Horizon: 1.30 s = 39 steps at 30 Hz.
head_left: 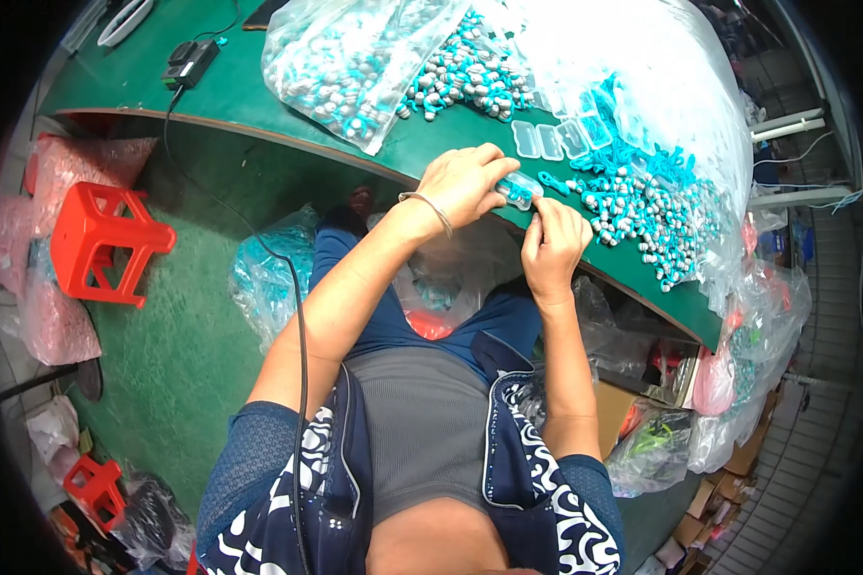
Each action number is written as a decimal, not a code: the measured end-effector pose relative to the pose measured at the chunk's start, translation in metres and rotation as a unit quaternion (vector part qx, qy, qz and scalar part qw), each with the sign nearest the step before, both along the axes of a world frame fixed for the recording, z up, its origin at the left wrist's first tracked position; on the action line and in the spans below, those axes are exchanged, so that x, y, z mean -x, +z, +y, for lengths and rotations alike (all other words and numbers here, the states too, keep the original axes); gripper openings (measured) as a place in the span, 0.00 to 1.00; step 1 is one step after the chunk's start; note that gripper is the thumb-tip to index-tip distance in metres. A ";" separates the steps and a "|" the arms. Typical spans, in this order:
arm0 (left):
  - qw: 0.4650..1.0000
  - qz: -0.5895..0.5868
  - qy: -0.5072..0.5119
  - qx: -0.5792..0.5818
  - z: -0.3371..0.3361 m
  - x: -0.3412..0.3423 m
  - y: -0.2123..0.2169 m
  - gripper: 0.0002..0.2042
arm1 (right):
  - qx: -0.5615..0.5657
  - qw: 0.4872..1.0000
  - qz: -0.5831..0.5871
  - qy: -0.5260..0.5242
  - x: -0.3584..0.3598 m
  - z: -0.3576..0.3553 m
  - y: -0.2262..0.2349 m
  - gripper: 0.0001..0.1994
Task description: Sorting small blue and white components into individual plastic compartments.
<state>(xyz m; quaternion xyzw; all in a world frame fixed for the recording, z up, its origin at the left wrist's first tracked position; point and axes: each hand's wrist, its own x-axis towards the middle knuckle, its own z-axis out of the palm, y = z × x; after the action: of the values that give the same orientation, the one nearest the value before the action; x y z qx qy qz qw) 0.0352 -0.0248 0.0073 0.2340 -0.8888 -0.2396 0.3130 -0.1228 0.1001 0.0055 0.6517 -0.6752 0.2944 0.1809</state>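
Clear case (519,191) sits in the left hand (462,184), right hand (555,241) beside it.

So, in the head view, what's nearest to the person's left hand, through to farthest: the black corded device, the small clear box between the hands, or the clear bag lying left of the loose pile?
From the left hand:
1. Small clear box, in its fingers.
2. Clear bag, ahead and left.
3. Black corded device, far left on the table.

Gap on table (244,91) btwn blk device (190,63) & plastic bag (331,72); teal cord pile (642,211) blocks R side.
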 end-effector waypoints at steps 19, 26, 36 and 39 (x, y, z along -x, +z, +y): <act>0.995 0.074 -0.005 0.064 -0.001 -0.002 -0.009 0.14 | -0.025 0.991 -0.010 0.133 0.016 -0.030 0.011 0.17; 0.996 0.077 -0.031 0.021 -0.002 -0.003 -0.014 0.11 | -0.007 0.983 -0.047 0.178 0.018 -0.034 0.005 0.13; 0.979 0.181 0.052 0.078 0.037 -0.029 -0.021 0.12 | 0.066 0.985 -0.095 0.128 0.031 -0.037 0.022 0.12; 0.989 0.136 -0.051 0.033 0.068 -0.031 -0.056 0.14 | 0.019 1.000 -0.016 0.007 0.040 -0.058 0.027 0.13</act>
<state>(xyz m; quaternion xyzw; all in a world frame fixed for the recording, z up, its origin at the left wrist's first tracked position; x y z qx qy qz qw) 0.0663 0.0434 -0.0487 0.1429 -0.8564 -0.2553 0.4254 -0.1629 0.0421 0.0323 0.6482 -0.6677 0.3189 0.1797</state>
